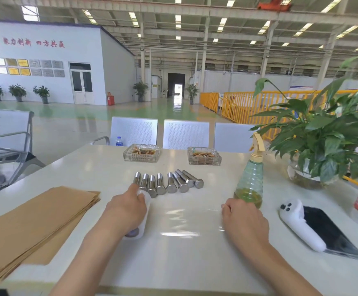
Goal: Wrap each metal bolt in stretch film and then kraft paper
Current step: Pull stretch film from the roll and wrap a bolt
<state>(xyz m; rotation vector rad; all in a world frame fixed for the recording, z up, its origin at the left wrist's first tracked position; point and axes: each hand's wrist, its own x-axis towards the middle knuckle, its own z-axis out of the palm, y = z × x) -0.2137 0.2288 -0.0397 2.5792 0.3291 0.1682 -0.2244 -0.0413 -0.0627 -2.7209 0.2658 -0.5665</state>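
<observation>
Several shiny metal bolts (169, 182) lie side by side in a row at the middle of the white table (173, 263). My left hand (129, 208) grips a roll of clear stretch film (141, 218) just in front of the row's left end. A sheet of film (184, 221) is drawn out flat to the right over the table. My right hand (241, 218) pinches the sheet's free edge. A stack of kraft paper sheets (33, 225) lies at the left of the table.
A green spray bottle (251, 178) stands just behind my right hand. A white controller (299, 225) and a black phone (331, 231) lie at the right. Two glass ashtrays (141, 153) sit at the back, a potted plant (323, 135) at the far right.
</observation>
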